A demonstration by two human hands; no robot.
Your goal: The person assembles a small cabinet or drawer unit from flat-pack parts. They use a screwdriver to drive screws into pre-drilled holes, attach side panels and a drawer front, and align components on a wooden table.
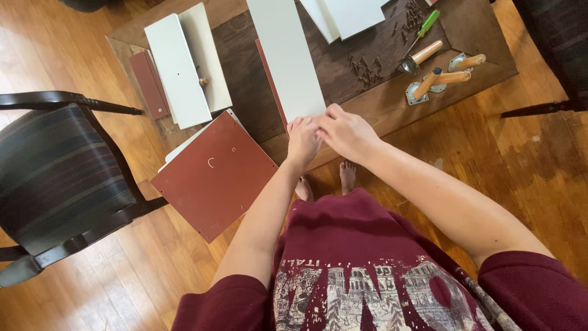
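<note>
Both arms are stretched forward. The long white panel (286, 58) on the counter (380, 104) is met at its near end by the left hand (302, 140) and right hand (346, 132). The fingers are curled there; a grip cannot be told.

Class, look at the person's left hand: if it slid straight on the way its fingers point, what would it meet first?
Probably the long white panel: the left hand already rests at its near end, fingers pointing up along it. Depth is hard to judge.
</note>
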